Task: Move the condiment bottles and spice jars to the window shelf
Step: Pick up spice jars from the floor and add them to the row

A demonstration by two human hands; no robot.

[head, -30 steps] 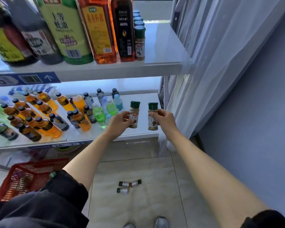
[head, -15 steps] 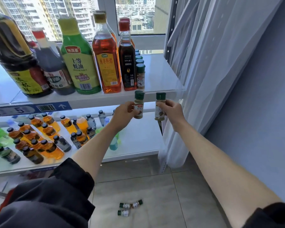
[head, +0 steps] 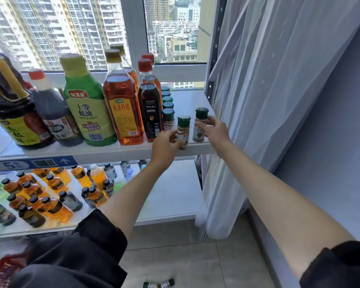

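Left hand (head: 166,142) grips one green-capped spice jar (head: 183,133), right hand (head: 215,132) grips another jar (head: 200,125), both at the window shelf (head: 191,100) front edge.

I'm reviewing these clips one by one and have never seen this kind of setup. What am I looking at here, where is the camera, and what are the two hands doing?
There is no machine here: a person wears a wide-angle camera on the head, so you look forward and down along both bare forearms. In front is a white window shelf with city towers behind the glass. On it stand tall condiment bottles, among them a green oyster-sauce bottle and an amber oil bottle, then a row of small green-capped spice jars running toward the window. The left hand holds one spice jar at the shelf's front edge; the right hand holds a second jar just beside it. Whether either jar is already standing on the shelf is unclear. Below, a lower shelf carries many small drink bottles, and a few more jars lie on the floor tiles.
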